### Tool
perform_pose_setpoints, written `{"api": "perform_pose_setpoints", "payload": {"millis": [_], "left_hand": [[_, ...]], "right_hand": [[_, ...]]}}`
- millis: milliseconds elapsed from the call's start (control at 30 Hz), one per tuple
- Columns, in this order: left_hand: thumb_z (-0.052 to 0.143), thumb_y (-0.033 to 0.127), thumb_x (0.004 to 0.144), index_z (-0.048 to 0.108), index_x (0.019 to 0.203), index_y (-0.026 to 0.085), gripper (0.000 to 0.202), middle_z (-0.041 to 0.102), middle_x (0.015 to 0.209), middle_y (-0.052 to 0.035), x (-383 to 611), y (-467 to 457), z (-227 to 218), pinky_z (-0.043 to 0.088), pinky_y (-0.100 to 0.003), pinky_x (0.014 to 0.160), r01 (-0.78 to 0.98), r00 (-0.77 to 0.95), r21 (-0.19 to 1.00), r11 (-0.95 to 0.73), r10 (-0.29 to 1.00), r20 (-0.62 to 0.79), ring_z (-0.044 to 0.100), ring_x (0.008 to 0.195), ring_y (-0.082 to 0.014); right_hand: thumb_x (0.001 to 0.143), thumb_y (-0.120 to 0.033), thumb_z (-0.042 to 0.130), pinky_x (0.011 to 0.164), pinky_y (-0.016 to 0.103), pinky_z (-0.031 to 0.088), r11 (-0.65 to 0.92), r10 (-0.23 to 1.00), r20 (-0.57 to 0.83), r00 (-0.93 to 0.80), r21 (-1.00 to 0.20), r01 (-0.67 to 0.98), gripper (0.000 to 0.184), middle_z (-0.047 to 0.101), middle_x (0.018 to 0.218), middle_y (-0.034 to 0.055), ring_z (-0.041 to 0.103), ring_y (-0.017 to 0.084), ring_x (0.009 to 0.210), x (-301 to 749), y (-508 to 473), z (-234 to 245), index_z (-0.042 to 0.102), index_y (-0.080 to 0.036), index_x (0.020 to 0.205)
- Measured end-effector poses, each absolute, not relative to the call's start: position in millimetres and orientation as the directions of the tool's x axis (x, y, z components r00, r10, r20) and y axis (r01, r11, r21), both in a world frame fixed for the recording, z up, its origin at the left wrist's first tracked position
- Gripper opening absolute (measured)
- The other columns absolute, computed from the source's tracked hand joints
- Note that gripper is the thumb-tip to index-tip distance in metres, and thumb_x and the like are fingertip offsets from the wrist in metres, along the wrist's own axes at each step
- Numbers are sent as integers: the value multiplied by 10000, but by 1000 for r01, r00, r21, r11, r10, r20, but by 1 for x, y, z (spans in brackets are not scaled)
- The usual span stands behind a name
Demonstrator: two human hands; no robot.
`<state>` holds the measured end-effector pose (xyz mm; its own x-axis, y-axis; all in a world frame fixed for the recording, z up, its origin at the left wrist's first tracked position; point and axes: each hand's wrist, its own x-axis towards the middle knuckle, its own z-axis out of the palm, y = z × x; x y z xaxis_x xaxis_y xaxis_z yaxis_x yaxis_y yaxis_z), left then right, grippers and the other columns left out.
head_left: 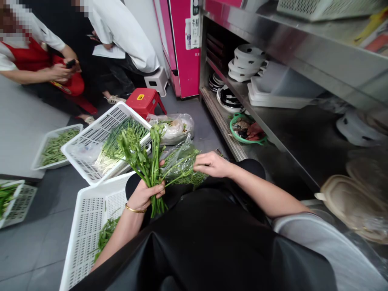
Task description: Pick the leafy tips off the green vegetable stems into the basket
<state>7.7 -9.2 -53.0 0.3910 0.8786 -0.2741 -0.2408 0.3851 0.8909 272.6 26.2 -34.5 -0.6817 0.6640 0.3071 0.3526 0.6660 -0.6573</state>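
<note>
Left hand [147, 193]: fingers wrapped round celery-like bunch [155, 161], leaves up, above lap. Right hand [214, 165]: fingers pinching thin sprig [181, 175], beside clear plastic bag [184, 152]. Good practice: steady the stalks without crushing; pull sprig from low down.

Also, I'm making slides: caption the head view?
Left hand grips greens, right hand pinches a stalk, baskets alongside.
</note>
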Motion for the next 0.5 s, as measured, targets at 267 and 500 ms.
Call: {"api": "perform_pose_setpoints", "payload": {"millis": [267, 500], "left_hand": [[743, 164, 632, 391, 1349, 248, 803, 541, 701, 13, -1, -9, -47, 318, -187, 406, -287, 362, 885, 368, 896, -256, 418, 470, -57], [731, 157, 657, 420, 1328, 216, 742, 552, 709, 7, 7, -5, -54, 332, -197, 414, -250, 383, 904, 348, 893, -238, 442, 473, -66]], "right_hand": [[862, -338, 476, 691, 240, 427, 328, 918, 386, 90, -868, 373, 280, 580, 706, 7, 553, 125, 727, 309, 48, -56, 588, -169, 669], [932, -365, 356, 614, 238, 387, 683, 726, 467, -505, -407, 607, 298, 605, 792, 55, 559, 132, 717, 269, 16, -16, 574, -165, 895]]}}
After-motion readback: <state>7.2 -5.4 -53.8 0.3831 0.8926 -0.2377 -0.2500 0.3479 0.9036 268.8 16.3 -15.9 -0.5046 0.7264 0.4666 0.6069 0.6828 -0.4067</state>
